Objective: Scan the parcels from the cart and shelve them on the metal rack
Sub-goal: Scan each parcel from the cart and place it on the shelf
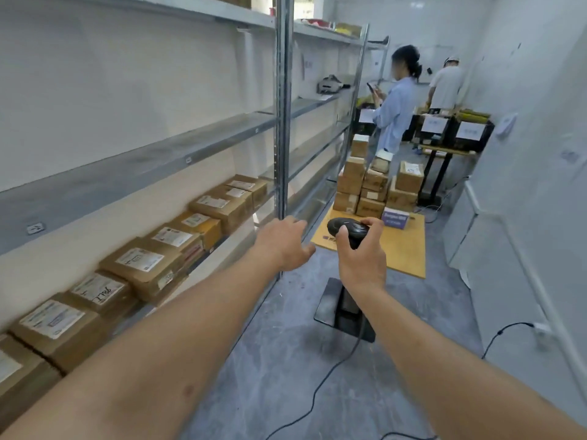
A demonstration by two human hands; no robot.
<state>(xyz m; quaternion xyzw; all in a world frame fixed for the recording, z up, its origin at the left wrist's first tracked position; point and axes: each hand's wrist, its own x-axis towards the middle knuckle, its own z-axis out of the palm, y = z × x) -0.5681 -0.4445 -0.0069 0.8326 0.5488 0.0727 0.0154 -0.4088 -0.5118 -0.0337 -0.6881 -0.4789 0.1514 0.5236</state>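
My right hand (360, 252) grips a black handheld scanner (347, 229), thumb on top, its cable trailing down to the floor. My left hand (286, 242) reaches forward beside it, fingers loosely spread, holding nothing. A row of several brown cardboard parcels (143, 265) with white labels lies on a low shelf of the metal rack (282, 128) at my left. Ahead, a stack of several parcels (374, 185) sits on a flat cart platform (403, 246) on the floor.
A black stand base (333, 308) stands on the grey floor just below my hands. Two people (397, 100) stand at the far end near a table with black bins (451, 128). White wall and cabinets run along the right; upper rack shelves hold little.
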